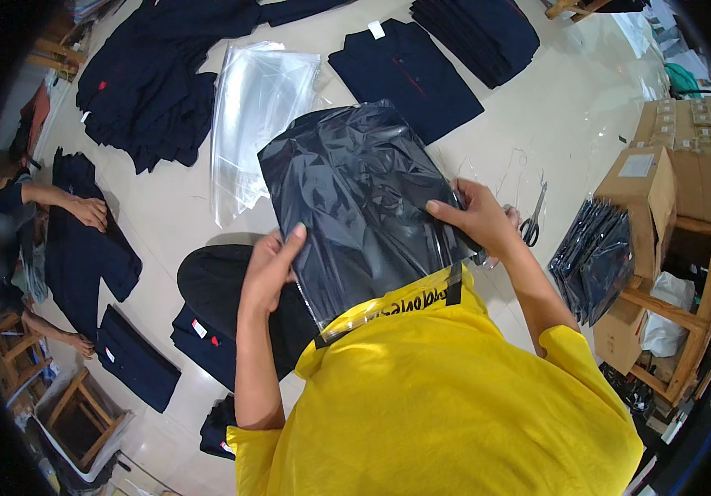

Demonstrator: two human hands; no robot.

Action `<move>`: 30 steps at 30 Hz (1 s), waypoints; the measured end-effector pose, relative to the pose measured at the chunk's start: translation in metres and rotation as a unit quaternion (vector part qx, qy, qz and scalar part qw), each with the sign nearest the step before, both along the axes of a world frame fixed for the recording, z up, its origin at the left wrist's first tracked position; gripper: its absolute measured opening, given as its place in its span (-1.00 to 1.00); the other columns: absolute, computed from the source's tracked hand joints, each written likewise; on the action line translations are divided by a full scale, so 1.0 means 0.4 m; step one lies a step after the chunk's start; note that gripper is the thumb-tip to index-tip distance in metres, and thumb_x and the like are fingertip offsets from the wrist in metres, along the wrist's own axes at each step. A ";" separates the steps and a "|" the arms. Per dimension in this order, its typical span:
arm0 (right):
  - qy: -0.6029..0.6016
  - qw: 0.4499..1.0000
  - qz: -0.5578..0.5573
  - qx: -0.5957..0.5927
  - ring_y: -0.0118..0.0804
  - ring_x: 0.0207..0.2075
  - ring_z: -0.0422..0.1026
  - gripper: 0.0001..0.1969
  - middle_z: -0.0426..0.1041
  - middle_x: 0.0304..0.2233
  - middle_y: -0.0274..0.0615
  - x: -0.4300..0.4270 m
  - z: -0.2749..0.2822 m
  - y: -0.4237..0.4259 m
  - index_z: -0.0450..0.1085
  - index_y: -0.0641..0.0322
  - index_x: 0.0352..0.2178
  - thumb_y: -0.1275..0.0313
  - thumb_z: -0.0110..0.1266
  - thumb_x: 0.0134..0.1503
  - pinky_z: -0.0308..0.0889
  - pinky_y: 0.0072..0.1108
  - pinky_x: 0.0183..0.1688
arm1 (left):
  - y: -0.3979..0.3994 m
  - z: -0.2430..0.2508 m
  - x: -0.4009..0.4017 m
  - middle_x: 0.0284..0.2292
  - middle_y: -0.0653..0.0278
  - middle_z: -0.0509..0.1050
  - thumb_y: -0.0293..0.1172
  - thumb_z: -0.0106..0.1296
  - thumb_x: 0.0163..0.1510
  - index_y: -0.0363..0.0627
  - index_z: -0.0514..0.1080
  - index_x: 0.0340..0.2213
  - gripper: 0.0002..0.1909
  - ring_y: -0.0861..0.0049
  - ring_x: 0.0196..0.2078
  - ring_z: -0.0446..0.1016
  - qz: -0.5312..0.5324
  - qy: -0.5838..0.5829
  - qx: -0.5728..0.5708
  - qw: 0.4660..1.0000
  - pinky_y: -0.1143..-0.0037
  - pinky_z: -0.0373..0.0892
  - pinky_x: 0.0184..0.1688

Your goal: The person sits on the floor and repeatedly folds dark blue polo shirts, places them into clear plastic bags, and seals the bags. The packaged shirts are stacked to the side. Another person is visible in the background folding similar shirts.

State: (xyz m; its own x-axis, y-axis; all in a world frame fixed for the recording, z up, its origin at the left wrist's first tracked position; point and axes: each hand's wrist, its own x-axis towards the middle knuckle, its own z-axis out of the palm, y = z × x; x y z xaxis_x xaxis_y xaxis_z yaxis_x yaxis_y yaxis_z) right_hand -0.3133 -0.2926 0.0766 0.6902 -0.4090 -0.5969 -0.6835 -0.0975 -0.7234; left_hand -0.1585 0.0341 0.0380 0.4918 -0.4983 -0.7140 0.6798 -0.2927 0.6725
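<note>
A folded dark garment in a clear plastic bag [362, 198] lies between my two hands, over my lap. My left hand [272, 266] grips its left edge with the thumb on top. At the right edge my right hand [476, 214] holds it the same way. Just beyond, a stack of clear plastic bags [262, 111] is spread on the floor. A folded navy shirt [408, 74] with a white tag lies past the bagged garment, partly covered by it. Scissors [535, 217] rest on the floor to the right of my right hand.
Bagged garments [594, 260] stand stacked at right beside cardboard boxes [631, 192] and a wooden frame [696, 316]. Loose navy garments [151, 93] are heaped at upper left, folded ones [476, 37] at the top. A co-worker's hands [86, 214] touch navy clothing [73, 248] at left.
</note>
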 end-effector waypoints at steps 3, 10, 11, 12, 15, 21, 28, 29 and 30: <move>0.108 0.992 0.019 0.065 -0.61 -0.59 0.44 -0.56 0.59 -0.45 -0.30 -0.036 0.081 0.017 0.51 0.39 -0.11 0.30 0.47 0.10 0.31 -0.86 -0.41 | 0.049 0.017 -0.085 -0.24 0.30 0.65 -0.19 0.26 0.23 -0.24 0.50 -0.05 -0.60 0.68 -0.31 0.63 -0.097 0.017 -0.004 0.995 0.62 0.52 -0.36; 0.052 0.985 -0.066 0.149 -0.63 -0.62 0.32 -0.63 0.55 -0.45 -0.33 -0.042 0.103 0.030 0.51 0.39 -0.14 0.36 0.44 0.13 0.09 -0.75 -0.65 | 0.070 0.066 -0.103 -0.18 0.20 0.65 -0.53 0.26 0.19 -0.30 0.48 -0.03 -0.67 0.56 -0.23 0.65 0.020 0.068 -0.080 0.994 0.50 0.60 -0.19; 0.048 0.985 -0.088 0.143 -0.63 -0.62 0.31 -0.64 0.56 -0.44 -0.33 -0.020 0.110 0.036 0.52 0.39 -0.14 0.37 0.43 0.13 0.09 -0.75 -0.65 | 0.069 0.061 -0.082 -0.18 0.21 0.65 -0.50 0.26 0.20 -0.28 0.48 -0.03 -0.68 0.57 -0.24 0.65 0.023 0.064 -0.087 0.994 0.52 0.60 -0.20; 0.007 0.978 -0.122 0.168 -0.68 -0.69 0.26 -0.70 0.58 -0.46 -0.32 -0.008 0.063 0.031 0.53 0.31 -0.16 0.38 0.42 0.15 0.05 -0.81 -0.68 | 0.068 0.056 -0.057 -0.19 0.23 0.65 -0.47 0.26 0.20 -0.26 0.48 -0.03 -0.68 0.57 -0.24 0.65 0.027 0.061 -0.096 0.993 0.55 0.59 -0.21; -0.021 0.988 -0.081 0.132 -0.66 -0.67 0.28 -0.69 0.59 -0.43 -0.30 0.056 0.024 0.006 0.53 0.32 -0.16 0.36 0.41 0.16 0.05 -0.79 -0.68 | 0.047 0.047 0.000 -0.20 0.26 0.65 -0.38 0.25 0.23 -0.22 0.49 -0.06 -0.70 0.57 -0.24 0.65 0.036 0.013 -0.078 0.996 0.53 0.61 -0.21; 0.095 0.979 -0.084 0.159 -0.68 -0.76 0.15 -0.77 0.40 -0.63 -0.41 -0.010 0.094 0.029 0.46 0.26 -0.24 0.33 0.32 0.25 0.00 -0.77 -0.70 | 0.073 0.068 -0.079 -0.23 0.14 0.64 -0.31 0.24 0.25 -0.28 0.44 0.00 -0.61 0.50 -0.35 0.66 -0.002 0.038 -0.012 0.999 0.50 0.63 -0.25; -0.008 0.955 -0.144 0.258 -0.65 -0.75 0.16 -0.82 0.39 -0.59 -0.38 -0.120 0.047 0.024 0.40 0.27 -0.27 0.41 0.25 0.29 0.01 -0.75 -0.68 | 0.115 0.045 -0.150 -0.36 0.07 0.65 -0.25 0.19 0.29 -0.26 0.43 -0.08 -0.67 0.55 -0.46 0.63 0.026 0.061 -0.012 0.998 0.63 0.53 -0.40; -0.015 0.950 -0.158 0.268 -0.65 -0.74 0.17 -0.83 0.40 -0.58 -0.37 -0.120 0.047 0.025 0.40 0.27 -0.26 0.42 0.24 0.29 0.02 -0.75 -0.68 | 0.119 0.043 -0.154 -0.37 0.07 0.65 -0.26 0.19 0.30 -0.26 0.41 -0.07 -0.66 0.55 -0.47 0.62 0.039 0.063 -0.011 0.997 0.62 0.53 -0.39; -0.020 0.946 -0.171 0.276 -0.65 -0.73 0.18 -0.84 0.40 -0.57 -0.35 -0.119 0.050 0.024 0.40 0.26 -0.25 0.44 0.24 0.29 0.03 -0.75 -0.67 | 0.118 0.047 -0.158 -0.38 0.07 0.65 -0.25 0.18 0.30 -0.26 0.39 -0.03 -0.64 0.55 -0.48 0.62 0.045 0.060 -0.014 0.997 0.62 0.53 -0.40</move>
